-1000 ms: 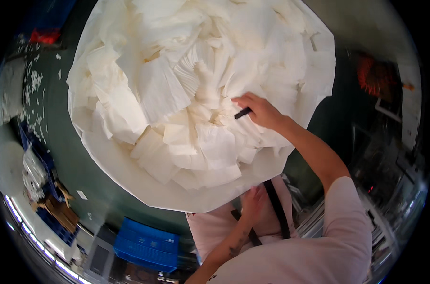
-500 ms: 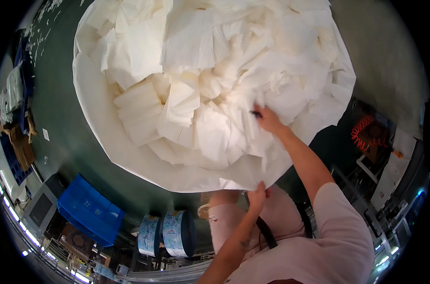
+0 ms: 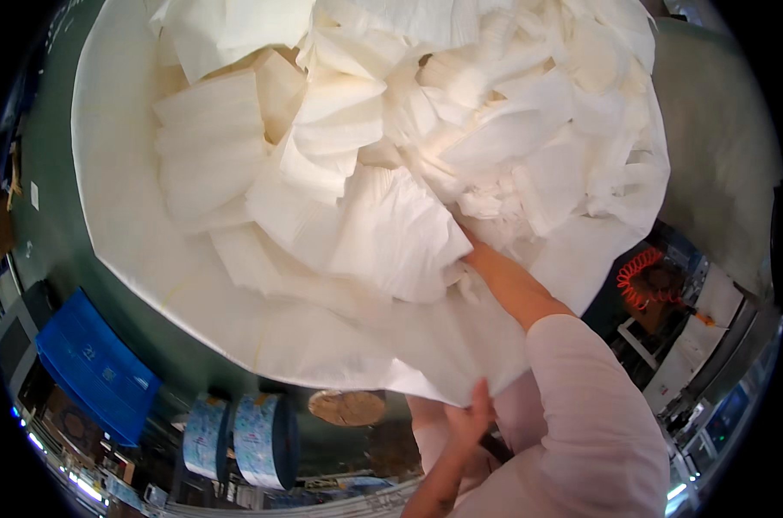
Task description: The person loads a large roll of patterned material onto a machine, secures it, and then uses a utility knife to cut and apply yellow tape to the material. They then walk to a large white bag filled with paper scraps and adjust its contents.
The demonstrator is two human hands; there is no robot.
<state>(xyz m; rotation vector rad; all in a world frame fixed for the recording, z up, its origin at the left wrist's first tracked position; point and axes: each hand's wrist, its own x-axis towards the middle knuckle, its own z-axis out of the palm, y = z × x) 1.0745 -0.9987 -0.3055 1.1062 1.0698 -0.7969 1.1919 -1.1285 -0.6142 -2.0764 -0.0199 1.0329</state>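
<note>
A large white bag, its mouth spread wide, holds a loose heap of white fibrous sheets, some folded and some crumpled. At the near rim my left hand is closed on the edge of the bag. My right forearm reaches over the right part of the rim into the heap. The right hand is buried beneath a pleated white sheet, so its fingers and anything in them are hidden.
Lower left stands a blue plastic crate. Two blue patterned rolls and a round brown disc are below the bag. A red coiled hose hangs by machinery at the right. The floor is green.
My right hand, visible on top of the heap with something small and dark at its fingers, has gone under the sheets. The view has shifted, and the bag now looks larger and nearer.
</note>
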